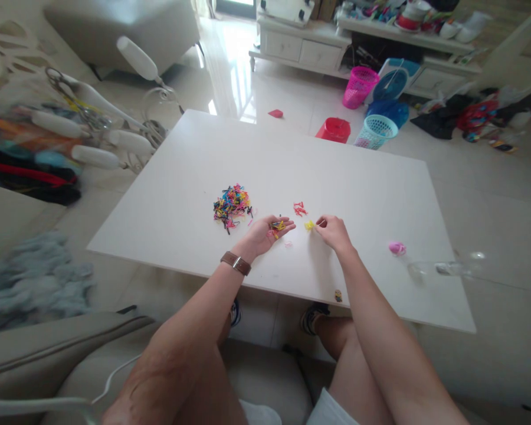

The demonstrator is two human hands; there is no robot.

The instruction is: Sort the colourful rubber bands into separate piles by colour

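My left hand [265,233] is palm up over the white table, fingers stretched out, holding several small coloured pieces [276,230], mostly yellow and pinkish red. They look like small hair clips or bands, too small to be sure. My right hand [333,231] has thumb and fingers pinched together beside a little yellow group of pieces [309,225]; what the fingertips hold, if anything, is hidden. Just beyond lies a small red group of pieces [300,209]. Left of both hands, a mixed multicoloured pile of such pieces [232,205] rests on the tabletop. A few pale pink bits [288,244] lie near my left hand.
On the white table [349,177] are a purple-pink object [397,248], a clear glass-like object [446,269] at the right edge and a small dark-yellow item [338,296] near the front edge. A red bin [335,130] and a light-blue basket [377,131] stand behind.
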